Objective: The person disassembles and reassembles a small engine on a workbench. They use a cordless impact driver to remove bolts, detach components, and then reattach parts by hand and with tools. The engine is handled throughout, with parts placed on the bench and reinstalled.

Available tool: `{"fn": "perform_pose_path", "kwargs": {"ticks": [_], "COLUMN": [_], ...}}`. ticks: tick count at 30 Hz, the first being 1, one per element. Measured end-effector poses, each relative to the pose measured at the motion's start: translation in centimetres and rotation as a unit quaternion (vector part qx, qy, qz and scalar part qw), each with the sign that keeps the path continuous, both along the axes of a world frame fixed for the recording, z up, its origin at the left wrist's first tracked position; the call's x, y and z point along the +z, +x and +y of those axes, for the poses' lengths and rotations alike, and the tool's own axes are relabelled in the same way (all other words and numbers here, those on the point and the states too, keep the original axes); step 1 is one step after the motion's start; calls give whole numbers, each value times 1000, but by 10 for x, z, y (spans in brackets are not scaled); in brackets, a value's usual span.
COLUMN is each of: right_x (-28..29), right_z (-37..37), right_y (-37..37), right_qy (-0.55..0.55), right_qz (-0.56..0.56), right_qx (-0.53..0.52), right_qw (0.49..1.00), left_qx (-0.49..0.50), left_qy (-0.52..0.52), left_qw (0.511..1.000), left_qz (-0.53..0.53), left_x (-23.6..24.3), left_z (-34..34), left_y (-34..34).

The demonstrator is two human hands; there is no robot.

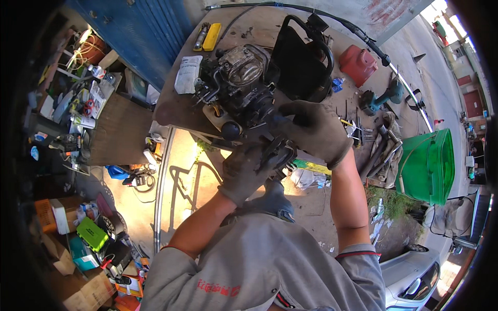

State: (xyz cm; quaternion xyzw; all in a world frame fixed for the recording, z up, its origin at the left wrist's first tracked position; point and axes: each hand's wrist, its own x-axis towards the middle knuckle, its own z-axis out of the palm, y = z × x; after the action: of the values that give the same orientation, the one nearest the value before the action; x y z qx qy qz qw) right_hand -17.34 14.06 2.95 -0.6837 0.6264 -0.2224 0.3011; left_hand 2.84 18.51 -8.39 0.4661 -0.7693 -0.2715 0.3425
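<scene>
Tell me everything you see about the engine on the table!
The engine looks like grimy metal: a dull grey, rounded cover on top, darker parts around it, a bent pipe on its left. It sits on the table, near the edge. The gloved right hand is close by; whether they touch is unclear.

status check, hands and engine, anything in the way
Left hand gripping black part. Right hand just above, contact unclear. Engine on worktable. Black housing close on engine's right, possibly crowding it.
</scene>
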Motion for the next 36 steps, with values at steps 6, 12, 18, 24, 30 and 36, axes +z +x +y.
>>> {"fn": "perform_pose_path", "kwargs": {"ticks": [6,12,18,24,30,36], "right_x": [-68,-145,-141,-140,-154,-167], "right_z": [53,89,90,91,94,124], "right_y": [-14,50,72,54,29,39], "right_qy": [-40,78,33,16,63,29], "right_qz": [-170,-357,-356,-461,-386,-434], "right_qx": [-36,-8,-23,-54,-70,-161], "right_qw": [984,931,934,886,918,886], "left_qx": [-29,-98,-132,-68,-300,-388], "left_qy": [175,283,316,251,-74,-92], "left_qw": [972,951,939,965,898,863], "left_qz": [153,81,20,-20,-313,-311], "left_x": [12,12,42,138,149,137], "left_z": [-7,-29,-39,-108,-195,-226], "left_y": [51,97,109,109,66,55]}}
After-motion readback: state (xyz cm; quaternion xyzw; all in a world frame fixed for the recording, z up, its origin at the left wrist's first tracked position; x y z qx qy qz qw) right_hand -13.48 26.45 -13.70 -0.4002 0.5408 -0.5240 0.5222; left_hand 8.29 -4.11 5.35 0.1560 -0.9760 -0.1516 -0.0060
